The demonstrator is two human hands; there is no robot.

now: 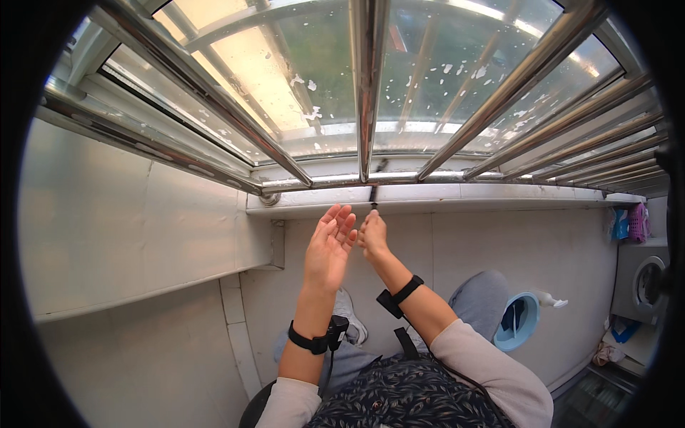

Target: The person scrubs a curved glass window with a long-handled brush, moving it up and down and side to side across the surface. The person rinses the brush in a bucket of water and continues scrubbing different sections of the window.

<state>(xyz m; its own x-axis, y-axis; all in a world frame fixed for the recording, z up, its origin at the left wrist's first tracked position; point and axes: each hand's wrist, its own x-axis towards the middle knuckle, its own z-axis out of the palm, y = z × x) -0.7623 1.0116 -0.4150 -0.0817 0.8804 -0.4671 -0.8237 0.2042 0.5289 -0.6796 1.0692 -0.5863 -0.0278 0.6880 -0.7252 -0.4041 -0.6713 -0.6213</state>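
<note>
My left hand point(329, 249) is raised palm up, its fingers spread and nothing in it. Close beside it on the right, my right hand point(373, 235) has its fingers closed around the lower end of a thin black stick-like tool point(374, 193). The tool points away from me, over the white window ledge point(321, 197) and past the metal bars, towards the window glass point(321, 80); its far end looks blurred, so its kind cannot be told. White specks and patches mark the glass. Both wrists wear black straps with small devices.
Upright metal bars point(366, 96) stand between me and the window. A light-blue basin point(530, 326) holding dark cloth stands right of my knee, beside a white pump bottle point(546, 299). A front-loading washing machine point(639, 281) and a purple basket point(638, 222) are at the far right.
</note>
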